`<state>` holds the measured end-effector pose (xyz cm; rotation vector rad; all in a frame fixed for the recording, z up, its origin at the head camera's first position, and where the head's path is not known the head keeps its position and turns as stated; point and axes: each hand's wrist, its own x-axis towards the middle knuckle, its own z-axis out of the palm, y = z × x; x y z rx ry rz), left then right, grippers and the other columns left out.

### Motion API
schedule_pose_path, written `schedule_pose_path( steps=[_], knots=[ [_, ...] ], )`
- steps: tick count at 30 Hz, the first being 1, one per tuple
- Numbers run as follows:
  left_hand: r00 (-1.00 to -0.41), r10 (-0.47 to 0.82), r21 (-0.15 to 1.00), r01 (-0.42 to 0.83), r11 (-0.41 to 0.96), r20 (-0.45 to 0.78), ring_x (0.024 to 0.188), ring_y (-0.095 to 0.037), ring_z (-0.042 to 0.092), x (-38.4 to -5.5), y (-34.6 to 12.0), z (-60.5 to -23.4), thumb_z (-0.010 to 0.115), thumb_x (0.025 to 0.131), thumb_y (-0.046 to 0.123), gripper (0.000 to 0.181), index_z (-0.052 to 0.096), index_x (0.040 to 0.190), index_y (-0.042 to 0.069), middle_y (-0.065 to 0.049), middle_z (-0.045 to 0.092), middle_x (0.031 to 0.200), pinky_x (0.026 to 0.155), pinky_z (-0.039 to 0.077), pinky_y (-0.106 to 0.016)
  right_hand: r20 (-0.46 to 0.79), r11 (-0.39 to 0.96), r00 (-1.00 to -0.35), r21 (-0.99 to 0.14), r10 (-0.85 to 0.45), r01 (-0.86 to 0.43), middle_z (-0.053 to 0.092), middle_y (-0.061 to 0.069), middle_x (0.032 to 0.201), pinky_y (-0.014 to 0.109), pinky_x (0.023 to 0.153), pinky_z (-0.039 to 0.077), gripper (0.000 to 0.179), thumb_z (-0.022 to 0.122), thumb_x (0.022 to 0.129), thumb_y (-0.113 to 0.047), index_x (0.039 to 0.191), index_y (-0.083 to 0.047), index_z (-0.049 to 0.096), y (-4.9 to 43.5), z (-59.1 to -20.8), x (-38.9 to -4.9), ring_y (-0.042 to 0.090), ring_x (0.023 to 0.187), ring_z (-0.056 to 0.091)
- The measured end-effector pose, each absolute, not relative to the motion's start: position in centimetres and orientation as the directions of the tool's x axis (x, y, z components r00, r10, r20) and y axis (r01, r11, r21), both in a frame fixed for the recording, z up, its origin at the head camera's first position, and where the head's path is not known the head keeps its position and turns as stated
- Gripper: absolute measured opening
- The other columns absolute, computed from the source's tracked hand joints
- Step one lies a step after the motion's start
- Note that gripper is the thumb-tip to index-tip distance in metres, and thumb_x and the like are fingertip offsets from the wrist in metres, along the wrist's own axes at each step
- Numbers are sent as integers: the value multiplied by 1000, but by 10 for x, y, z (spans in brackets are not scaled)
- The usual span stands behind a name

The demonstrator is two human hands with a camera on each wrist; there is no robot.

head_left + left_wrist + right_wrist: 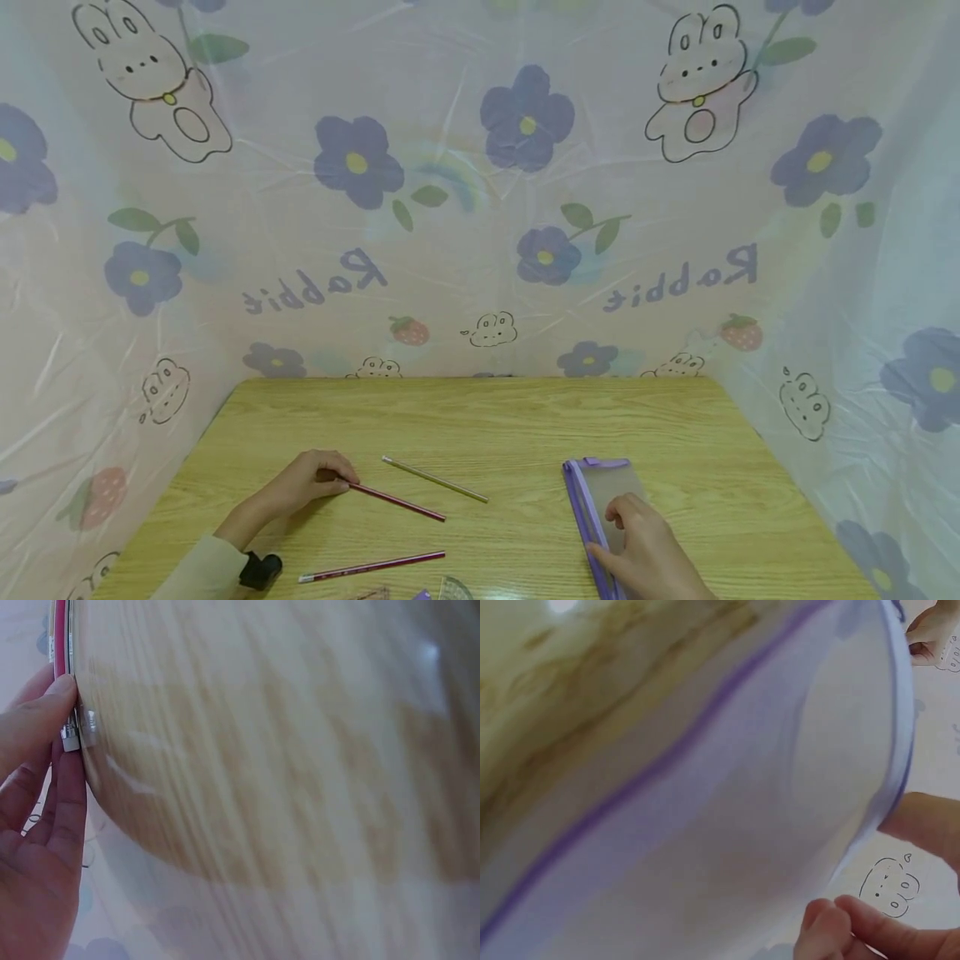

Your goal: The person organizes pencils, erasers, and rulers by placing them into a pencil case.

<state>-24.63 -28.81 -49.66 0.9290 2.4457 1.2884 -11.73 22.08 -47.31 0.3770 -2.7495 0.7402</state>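
Observation:
My left hand [311,483] pinches a dark red pencil [397,503] near its eraser end, low over the left of the table. In the left wrist view the thumb [61,694] presses that pencil beside its white eraser [70,742]. My right hand [648,546] is at a translucent pencil pouch [609,483] with purple trim, lying on the right. Its thumb [926,825] touches the pouch's zipper edge in the right wrist view, and the curled fingers [870,930] are by the pouch's side.
A gold-coloured pencil [435,478] lies behind the held one. Another red pencil [371,567] lies nearer the front. At the bottom edge are a clear protractor [453,589], a small purple piece [422,595] and a brownish piece [372,594], all cut off. Patterned curtain [450,208] surrounds the table [480,417].

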Motion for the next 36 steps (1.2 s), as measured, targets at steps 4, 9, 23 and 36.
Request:
schedule_pose_path(
  steps=[4,9,23,36],
  knots=[
    [-773,626,791,445,419,103,99,-18,64,-245,-289,-497,66,96,5,13,74,106,4,-11,68,107,83,57,-28,413,811,-881,-417,-232,-409,50,-7,78,21,54,45,36,89,65,-8,83,-10,58,221,-477,-120,4,69,47],
    [-766,632,790,457,409,117,98,-18,64,-244,-291,-498,65,96,4,13,74,105,3,-12,68,106,82,57,-28,385,792,-893,-458,-233,-404,50,-6,75,19,51,44,28,82,66,1,81,-7,59,220,-476,-121,3,65,46],
    [-771,630,779,450,437,93,95,-18,64,-242,-292,-495,64,96,2,12,73,104,3,-10,67,104,80,58,-29,290,792,-938,-519,-191,-322,52,-5,69,18,47,45,18,76,71,8,81,-2,64,218,-473,-120,0,58,44],
    [-790,608,745,454,488,82,92,-14,64,-242,-292,-495,64,97,6,12,73,104,7,-3,67,101,80,57,-27,314,796,-933,-513,-174,-321,51,-5,68,18,47,45,17,75,70,10,80,0,65,219,-470,-119,0,57,44]
  ],
)
